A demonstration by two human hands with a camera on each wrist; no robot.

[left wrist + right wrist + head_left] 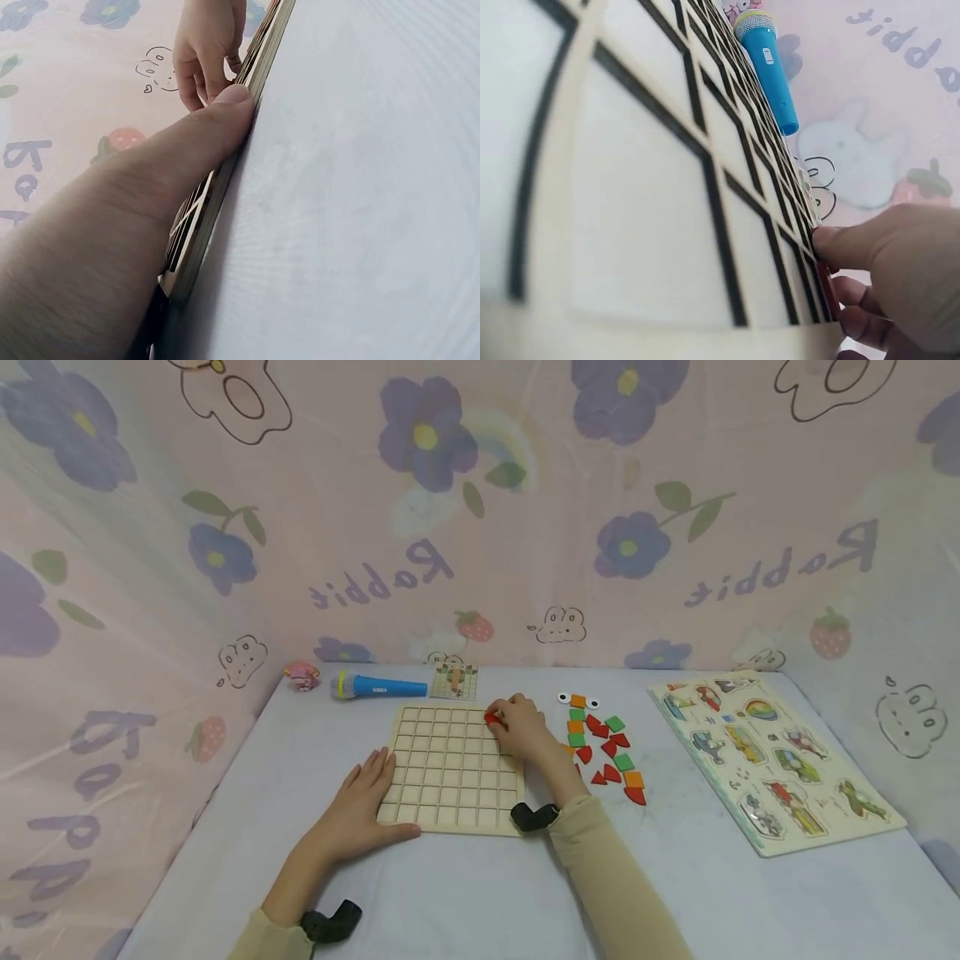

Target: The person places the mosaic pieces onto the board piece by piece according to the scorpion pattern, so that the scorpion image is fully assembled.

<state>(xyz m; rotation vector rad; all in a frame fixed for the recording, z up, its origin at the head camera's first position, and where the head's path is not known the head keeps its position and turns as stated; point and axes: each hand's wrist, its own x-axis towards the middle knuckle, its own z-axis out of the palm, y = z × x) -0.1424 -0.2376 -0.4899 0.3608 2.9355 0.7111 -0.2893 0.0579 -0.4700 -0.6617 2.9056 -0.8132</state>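
A square wooden grid board (453, 768) lies on the white table in front of me. My left hand (362, 802) rests at its near left corner, fingers straight along the left side and thumb against the near edge. At the far right corner my right hand (519, 727) pinches a small red piece (492, 717) between thumb and fingers. In the right wrist view the red piece (826, 289) shows only partly, down at the board's edge. Right of the board lie several loose red pieces (596, 726), green squares (623, 762), orange squares (633, 780) and round eye pieces (592, 703).
Behind the board are a blue toy microphone (386, 686), a pattern card (454, 680) and a pink figurine (302, 676). A picture puzzle board (776, 760) lies at the far right. A printed cloth (525, 527) hangs around the table's back and sides.
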